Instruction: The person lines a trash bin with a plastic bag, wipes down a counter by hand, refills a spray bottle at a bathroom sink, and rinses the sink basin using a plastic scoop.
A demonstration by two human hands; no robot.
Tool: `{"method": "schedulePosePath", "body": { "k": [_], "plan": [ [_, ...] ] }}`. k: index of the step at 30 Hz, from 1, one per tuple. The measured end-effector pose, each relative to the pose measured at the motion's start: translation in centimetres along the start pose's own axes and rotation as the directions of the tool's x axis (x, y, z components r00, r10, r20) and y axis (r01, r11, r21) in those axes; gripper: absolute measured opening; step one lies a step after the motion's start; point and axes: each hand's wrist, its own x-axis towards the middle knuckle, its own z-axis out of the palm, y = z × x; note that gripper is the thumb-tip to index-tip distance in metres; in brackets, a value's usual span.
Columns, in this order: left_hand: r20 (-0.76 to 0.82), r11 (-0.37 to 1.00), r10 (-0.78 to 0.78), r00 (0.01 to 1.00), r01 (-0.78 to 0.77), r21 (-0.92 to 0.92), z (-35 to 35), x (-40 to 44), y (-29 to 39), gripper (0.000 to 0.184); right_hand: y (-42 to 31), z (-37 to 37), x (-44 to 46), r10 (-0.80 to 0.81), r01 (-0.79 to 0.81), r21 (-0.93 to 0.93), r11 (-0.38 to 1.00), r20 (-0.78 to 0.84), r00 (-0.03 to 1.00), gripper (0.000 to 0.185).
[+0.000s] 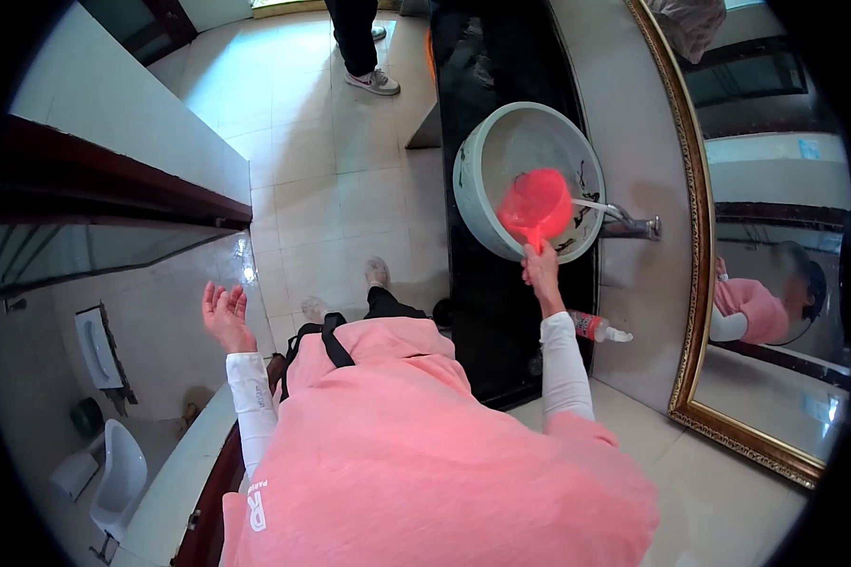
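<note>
My right hand (542, 274) is closed around the handle of a red plastic water dipper (536, 200). The dipper's bowl is over the inside of a round white vessel basin (473, 180) with dark decoration. A chrome faucet (633, 228) reaches in from the wall side, and a pale stream, apparently water, runs from its mouth to the dipper. How full the dipper is, I cannot tell. Away on the other side, my left hand (227, 317) is raised in the air with its fingers apart, holding nothing.
The basin stands on a black counter (492, 350), with a red-labelled bottle (598, 328) by the wall. A gold-framed mirror (683, 402) hangs at right. Another person's legs (355, 38) are on the tiled floor ahead. Beyond a doorway at left is a urinal (121, 477).
</note>
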Motion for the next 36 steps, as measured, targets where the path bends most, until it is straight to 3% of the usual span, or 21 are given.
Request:
{"method": "schedulePosePath", "body": {
  "k": [2,4,6,7,12,16,19,20,21,24,25,26,28,29,33,35,36],
  "plan": [
    [0.027,1.000,-0.015,1.000,0.016,-0.018,-0.2,-0.3,-0.5,0.036,0.0,1.8,0.2,-0.042,0.019,0.249,0.968,0.086,0.995,0.016],
    [0.020,1.000,-0.016,1.000,0.016,-0.022,-0.2,-0.5,-0.5,0.037,0.3,2.9,1.1,-0.052,0.018,0.323,0.946,0.099,0.994,0.012],
    [0.012,1.000,-0.012,1.000,0.012,-0.029,-0.3,-0.6,-0.3,0.037,1.0,3.3,2.4,-0.094,0.003,0.608,0.794,0.119,0.988,0.011],
    [0.009,0.999,-0.008,1.000,0.009,-0.031,-0.4,-0.7,-0.2,0.037,0.8,3.0,2.4,-0.056,-0.093,0.718,0.690,0.181,0.982,0.011],
    [-0.007,0.998,0.030,1.000,-0.030,-0.058,-1.4,-0.4,0.1,0.037,-0.1,2.6,2.4,-0.108,-0.104,0.731,0.675,0.238,0.965,0.011],
    [-0.059,0.995,0.040,0.997,-0.045,-0.093,-2.2,-0.1,-0.1,0.036,-3.6,0.3,0.5,-0.196,0.045,0.620,0.784,0.178,0.964,0.011],
    [-0.065,0.992,0.077,0.995,-0.082,-0.091,-2.9,0.1,-0.8,0.028,-4.7,-0.8,0.7,-0.314,0.169,0.668,0.725,0.103,0.944,0.010],
    [-0.144,0.974,0.116,0.983,-0.141,-0.180,-3.3,1.2,-2.1,0.022,-5.2,-0.9,0.5,-0.349,0.167,0.674,0.719,0.144,0.926,0.014],
    [-0.153,0.978,0.123,0.981,-0.146,-0.147,-3.9,1.4,-2.3,0.020,-6.4,-1.2,-0.3,-0.372,0.150,0.603,0.784,0.262,0.890,0.014],
    [-0.281,0.970,0.051,0.958,-0.115,-0.215,-4.8,1.3,-2.0,0.020,-8.4,0.0,-0.7,-0.435,0.234,0.441,0.866,0.437,0.787,0.015],
    [-0.323,0.964,0.028,0.946,-0.111,-0.242,-5.5,1.5,-2.2,0.023,-11.7,2.3,-4.9,-0.404,0.241,0.370,0.897,0.468,0.786,0.019],
    [-0.341,0.959,-0.002,0.940,-0.095,-0.268,-6.6,1.7,-2.3,0.027,-10.9,2.9,-3.0,-0.385,0.268,0.279,0.922,0.591,0.709,0.023],
    [-0.408,0.941,-0.007,0.913,-0.133,-0.312,-8.6,0.8,-1.3,0.030,-12.0,6.7,-3.3,-0.266,0.247,0.125,0.961,0.655,0.707,0.022],
    [-0.420,0.934,-0.024,0.907,-0.130,-0.333,-9.6,0.4,-1.1,0.033,-12.1,9.4,-3.9,-0.253,0.295,0.073,0.953,0.730,0.635,0.016],
    [-0.547,0.886,-0.070,0.834,-0.200,-0.418,-14.7,-0.8,-1.4,0.034,-13.3,24.1,-10.0,0.099,0.384,-0.273,0.882,0.904,0.415,0.016],
    [-0.637,0.843,-0.137,0.759,-0.248,-0.477,-17.2,-1.5,-0.7,0.034,-14.1,34.0,-15.9,0.246,0.499,-0.338,0.798,0.938,0.243,0.025],
    [-0.645,0.838,-0.137,0.752,-0.259,-0.480,-18.5,-1.7,-0.8,0.034,-13.5,39.6,-19.5,0.173,0.488,-0.198,0.850,0.980,0.096,0.029]
  ]
}}
